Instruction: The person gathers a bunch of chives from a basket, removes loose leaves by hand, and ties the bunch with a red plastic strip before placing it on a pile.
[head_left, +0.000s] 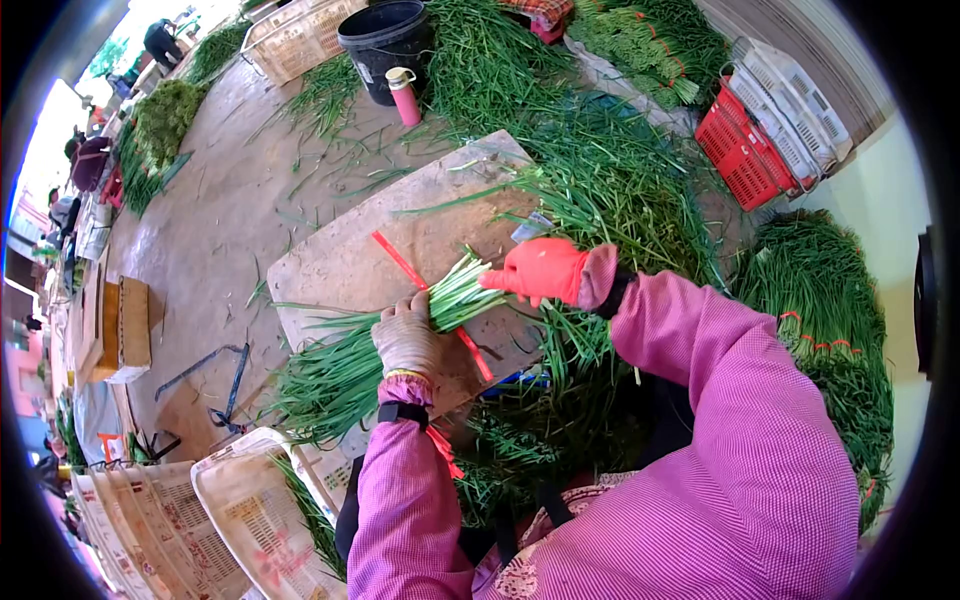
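Observation:
On a worn board (345, 250) lies a bunch of long green stalks (335, 365), its pale ends toward the right. My left hand (407, 338), in a whitish glove, is closed around the middle of the bunch. A red strip (398, 260) passes beneath the stalks, with both ends showing. My right hand (540, 272), in a red glove, is at the pale ends, fingers bent together; what it pinches, if anything, is too small to make out. Loose stalks (610, 190) are heaped beyond the board's right side.
A black bucket (385, 45) and a pink bottle (404, 98) stand beyond the board. Red and white crates (745, 145) are at right, near tied bundles (815, 290). Pale crates (265, 510) stand at lower left. People are in the far left background.

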